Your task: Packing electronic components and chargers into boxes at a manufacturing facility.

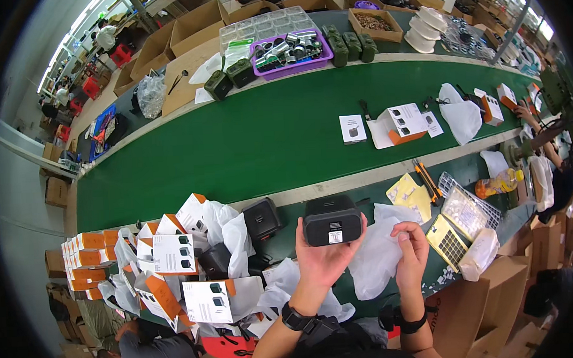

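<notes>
A black box-shaped device (332, 220), rounded at the corners and with a small label on one face, rests in my left hand (322, 262), whose fingers wrap its sides. To its right my right hand (411, 253) is raised with curled fingers, thumb close to the fingertips; whether something small sits in the pinch is hidden. A thin white plastic bag (374, 265) lies between my hands, just beside the right fingers. Another black device (261, 218) stands to the left of my left hand, near a heap of white-and-orange printed cartons (207, 302) and crumpled bags.
Beyond the bench runs a green conveyor belt (234, 149) bearing an open carton (402, 123). On the right lie yellow sticker sheets (448, 241), orange-handled cutters (429, 182) and a drink bottle (499, 182). A purple basket (292, 68) stands across the belt. Another person's hand (525, 112) reaches in far right.
</notes>
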The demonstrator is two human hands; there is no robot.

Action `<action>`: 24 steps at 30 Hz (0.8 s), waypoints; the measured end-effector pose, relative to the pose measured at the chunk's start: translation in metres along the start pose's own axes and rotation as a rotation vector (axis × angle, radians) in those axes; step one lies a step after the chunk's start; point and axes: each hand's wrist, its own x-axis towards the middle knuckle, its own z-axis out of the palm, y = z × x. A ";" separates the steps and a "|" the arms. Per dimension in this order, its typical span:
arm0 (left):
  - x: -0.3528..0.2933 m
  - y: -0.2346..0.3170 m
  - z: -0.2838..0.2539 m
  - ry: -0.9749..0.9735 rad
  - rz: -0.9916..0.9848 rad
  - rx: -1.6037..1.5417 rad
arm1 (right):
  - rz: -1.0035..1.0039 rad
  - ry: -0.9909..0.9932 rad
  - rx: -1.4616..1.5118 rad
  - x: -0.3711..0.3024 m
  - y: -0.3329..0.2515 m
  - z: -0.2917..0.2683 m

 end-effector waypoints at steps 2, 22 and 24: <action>0.001 0.001 -0.003 0.025 0.039 -0.001 | -0.019 -0.032 -0.067 0.011 0.007 -0.001; 0.085 0.037 0.035 -0.137 0.053 0.130 | -0.612 -0.081 -0.911 0.226 0.141 0.025; 0.120 0.044 0.026 -0.099 0.085 0.197 | -0.637 0.013 -0.770 0.217 0.124 0.030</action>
